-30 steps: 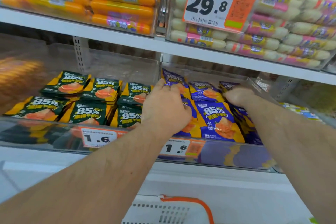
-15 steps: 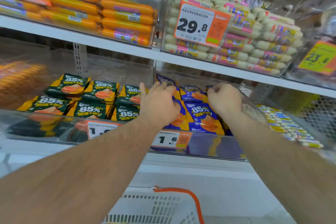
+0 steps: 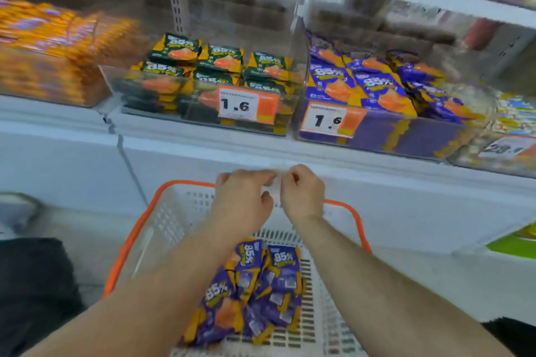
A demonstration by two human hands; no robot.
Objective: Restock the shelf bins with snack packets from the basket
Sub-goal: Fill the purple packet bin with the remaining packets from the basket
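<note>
1. Both hands are held close together above the far end of the basket (image 3: pixel 136 236), a white perforated one with an orange rim that stands on the floor in front of the shelf.
2. The left hand (image 3: pixel 242 203) has its fingers curled, fingertips pointing toward the right hand; the right hand (image 3: pixel 303 193) is curled into a loose fist just beside it.
3. Between the two hands there is a pale blur that may be a small piece of clear wrapping. The view is too smeared to say whether either grip is clamped on anything or simply closed on nothing.
4. The purple snack packets (image 3: pixel 255 290) lie in a loose heap on the basket's floor, between the two forearms and below the hands; neither hand touches them.
5. On the shelf above, a clear right bin (image 3: pixel 406 142) holds more purple packets (image 3: pixel 374 87), stacked and leaning, with a 1.6 price tag (image 3: pixel 330 120) on its front wall.
6. Just beside it, to the left, a second clear bin (image 3: pixel 150 113) holds green packets (image 3: pixel 220 59) in neat stacks, and it carries its own orange-and-white price label (image 3: pixel 246 104) reading 1.6.
7. Further left a blurred mass of orange packages (image 3: pixel 55 49) fills another bin.
</note>
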